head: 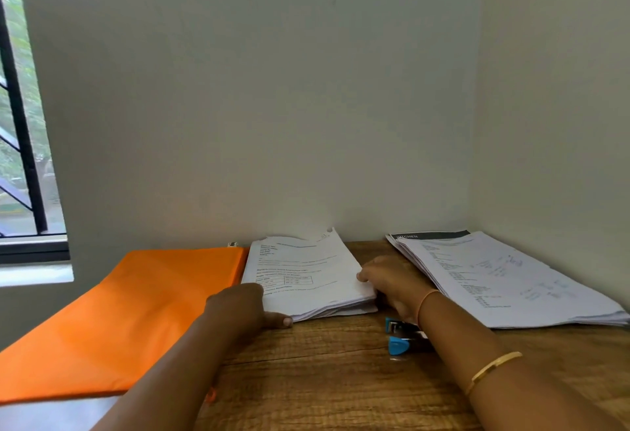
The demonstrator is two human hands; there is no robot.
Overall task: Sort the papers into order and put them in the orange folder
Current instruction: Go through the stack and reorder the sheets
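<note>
Nearest to us were the two forearms, the right one wearing a gold bangle [494, 367], stretched across the wooden table [341, 379] towards the middle stack of papers [306, 277]. The right hand [392, 280] grasped that stack at its right edge, thumb on the top sheet, which we judged was meant to square or lift the pile. The left hand [238, 304] sat against the near left corner, thumb flat on the table. Its fingers were hidden, so we could not tell whether it gripped or merely steadied. The orange folder [136, 311] lay flat and closed just left of the stack, touching it and handy for filing. A second stack of papers [511, 277] waited apart on the right, and a blue stapler [399, 335] lay under the right wrist.
</note>
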